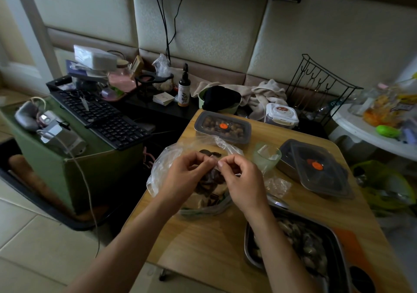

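Both hands are at the mouth of a clear, crinkled plastic bag (160,169): left hand (185,177) and right hand (242,179) each pinch its film between thumb and fingertips, nearly touching. Dark brown slices (208,181) show through it. It sits just in front of the grey-lidded container (246,132)
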Motion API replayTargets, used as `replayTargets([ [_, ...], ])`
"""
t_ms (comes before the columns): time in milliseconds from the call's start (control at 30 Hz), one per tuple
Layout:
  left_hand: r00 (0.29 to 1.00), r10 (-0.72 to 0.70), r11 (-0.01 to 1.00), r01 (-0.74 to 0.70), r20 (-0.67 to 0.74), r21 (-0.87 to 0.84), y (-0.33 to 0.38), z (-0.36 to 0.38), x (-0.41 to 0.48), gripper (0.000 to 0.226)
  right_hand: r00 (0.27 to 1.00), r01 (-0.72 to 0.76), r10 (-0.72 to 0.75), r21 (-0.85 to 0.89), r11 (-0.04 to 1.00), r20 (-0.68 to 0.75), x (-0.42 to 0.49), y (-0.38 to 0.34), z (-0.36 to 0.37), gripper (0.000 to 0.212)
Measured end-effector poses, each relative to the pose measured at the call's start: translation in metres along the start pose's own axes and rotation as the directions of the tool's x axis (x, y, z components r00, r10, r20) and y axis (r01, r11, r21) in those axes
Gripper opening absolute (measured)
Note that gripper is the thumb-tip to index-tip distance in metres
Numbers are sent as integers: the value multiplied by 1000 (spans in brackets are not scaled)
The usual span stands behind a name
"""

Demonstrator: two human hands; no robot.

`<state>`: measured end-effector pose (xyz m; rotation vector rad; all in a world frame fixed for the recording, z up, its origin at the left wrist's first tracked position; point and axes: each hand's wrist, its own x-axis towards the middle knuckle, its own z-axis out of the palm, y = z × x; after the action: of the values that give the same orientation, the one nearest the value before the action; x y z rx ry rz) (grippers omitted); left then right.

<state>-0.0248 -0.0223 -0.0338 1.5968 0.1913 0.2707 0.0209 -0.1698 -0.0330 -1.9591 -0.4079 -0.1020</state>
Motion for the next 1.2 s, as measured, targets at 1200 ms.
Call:
replayTargets([
  [1200,996,-68,976,78,57,-201,2,-5,0,16,996,80,-81,-44,996,-24,-3,-5,4,7],
])
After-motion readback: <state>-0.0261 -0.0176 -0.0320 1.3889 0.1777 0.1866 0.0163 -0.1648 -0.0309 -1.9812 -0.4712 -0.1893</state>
